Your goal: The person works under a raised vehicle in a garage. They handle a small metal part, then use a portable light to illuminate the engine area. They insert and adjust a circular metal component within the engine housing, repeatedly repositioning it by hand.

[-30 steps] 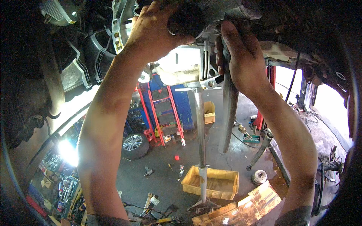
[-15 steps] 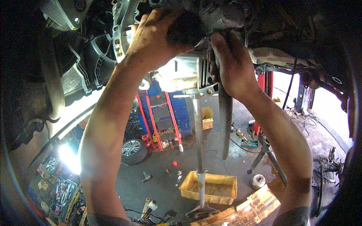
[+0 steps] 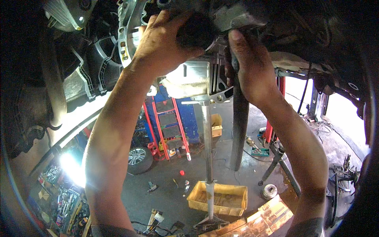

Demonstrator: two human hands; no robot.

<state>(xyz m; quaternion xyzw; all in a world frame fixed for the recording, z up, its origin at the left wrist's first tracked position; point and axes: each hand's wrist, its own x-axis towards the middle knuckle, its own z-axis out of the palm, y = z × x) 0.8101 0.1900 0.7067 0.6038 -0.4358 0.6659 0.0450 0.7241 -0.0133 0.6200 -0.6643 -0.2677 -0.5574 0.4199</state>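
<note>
My left hand (image 3: 164, 45) reaches up to the underside of the vehicle, its fingers curled round a dark rounded part (image 3: 196, 29) whose detail is lost in shadow. To the right, my right hand (image 3: 254, 65) is closed round the upper end of a long dark tube (image 3: 240, 130), which hangs almost straight down. Its thumb points up against a grey part (image 3: 239, 17) above. Between my hands sits a pale metal housing (image 3: 187, 79), brightly lit. The top of the tube is hidden by my right hand and the shadow.
Under the housing rises a metal support pole (image 3: 208, 146), passing a yellow tub (image 3: 197, 201). Behind stand a red ladder (image 3: 177, 126) and a wheel (image 3: 139, 158). Flattened cardboard (image 3: 272, 215), a white roll (image 3: 269, 191) and a dark stand (image 3: 272, 170) lie to the right. Tools (image 3: 65, 209) crowd the lower left.
My right hand has shifted slightly right and turned. The dark tube has moved a little right with it and shows more fully. My left hand has barely moved.
</note>
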